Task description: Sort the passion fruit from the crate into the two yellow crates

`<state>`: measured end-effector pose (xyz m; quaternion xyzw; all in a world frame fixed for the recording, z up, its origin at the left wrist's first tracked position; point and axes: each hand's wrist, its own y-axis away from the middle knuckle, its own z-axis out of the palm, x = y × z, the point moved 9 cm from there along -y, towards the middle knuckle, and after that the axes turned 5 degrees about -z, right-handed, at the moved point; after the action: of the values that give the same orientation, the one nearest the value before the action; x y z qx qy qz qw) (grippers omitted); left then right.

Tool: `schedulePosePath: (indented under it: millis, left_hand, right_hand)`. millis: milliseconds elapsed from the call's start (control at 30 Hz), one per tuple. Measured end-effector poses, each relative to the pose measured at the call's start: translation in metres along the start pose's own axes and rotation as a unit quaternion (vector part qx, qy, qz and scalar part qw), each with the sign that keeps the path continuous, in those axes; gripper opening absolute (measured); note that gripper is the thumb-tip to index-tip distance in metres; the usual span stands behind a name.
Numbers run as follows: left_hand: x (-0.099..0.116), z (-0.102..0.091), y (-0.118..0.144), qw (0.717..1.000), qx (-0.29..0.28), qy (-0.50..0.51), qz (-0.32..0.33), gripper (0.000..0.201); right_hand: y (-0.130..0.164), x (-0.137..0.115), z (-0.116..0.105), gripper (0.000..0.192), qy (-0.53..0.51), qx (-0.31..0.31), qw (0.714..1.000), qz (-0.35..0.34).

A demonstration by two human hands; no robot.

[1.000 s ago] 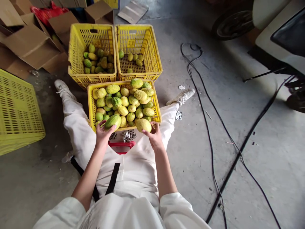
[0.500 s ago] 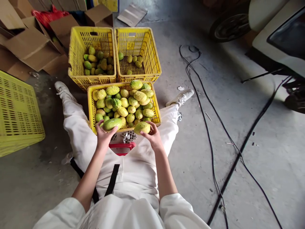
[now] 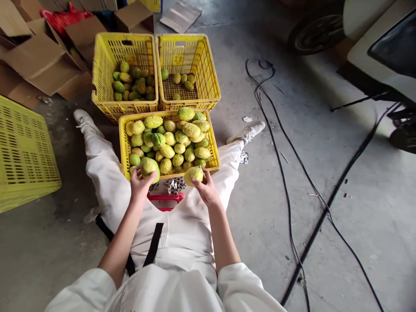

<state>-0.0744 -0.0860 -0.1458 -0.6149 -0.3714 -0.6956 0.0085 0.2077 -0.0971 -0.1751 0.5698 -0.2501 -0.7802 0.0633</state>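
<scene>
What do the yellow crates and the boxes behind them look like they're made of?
The yellow crates look like moulded plastic: uniform glossy colour, perforated lattice walls. The boxes look like plain brown corrugated cardboard: matte, with folded, creased flaps.

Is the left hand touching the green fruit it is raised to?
Touching. The head view shows the left hand with fingers wrapped around the green fruit.

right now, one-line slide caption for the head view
Seated person's left hand and right hand each hold a yellow-green oval fruit over a full yellow plastic crate.
</scene>
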Motion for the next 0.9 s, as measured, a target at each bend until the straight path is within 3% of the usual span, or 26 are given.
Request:
schedulePosePath:
  millis: [233,367,433,667,900]
  left_hand:
    - [-0.014,0.004,0.004,0.998,-0.010,0.010,-0.056,0.066]
    - [-0.012,-0.001,0.003,0.999,0.014,0.010,-0.037,0.057]
    - [-0.010,0.002,0.001,0.999,0.001,0.014,-0.029,0.055]
    - [-0.004,0.007,0.004,0.999,-0.018,0.044,-0.007,0.064]
    - [0.006,0.009,0.005,0.998,-0.041,0.033,0.027,0.066]
  right_hand:
    - [0.003,-0.009,0.005,0.062,0.013,-0.018,1.000,0.003]
    - [0.005,-0.004,0.011,0.063,0.012,-0.030,0.999,0.000]
    - [0.006,0.000,0.011,0.061,0.018,-0.023,1.000,-0.003]
    - [0.004,0.003,0.014,0.066,0.014,-0.017,1.000,-0.017]
    - [0.006,0.007,0.013,0.055,-0.023,-0.029,0.999,0.006]
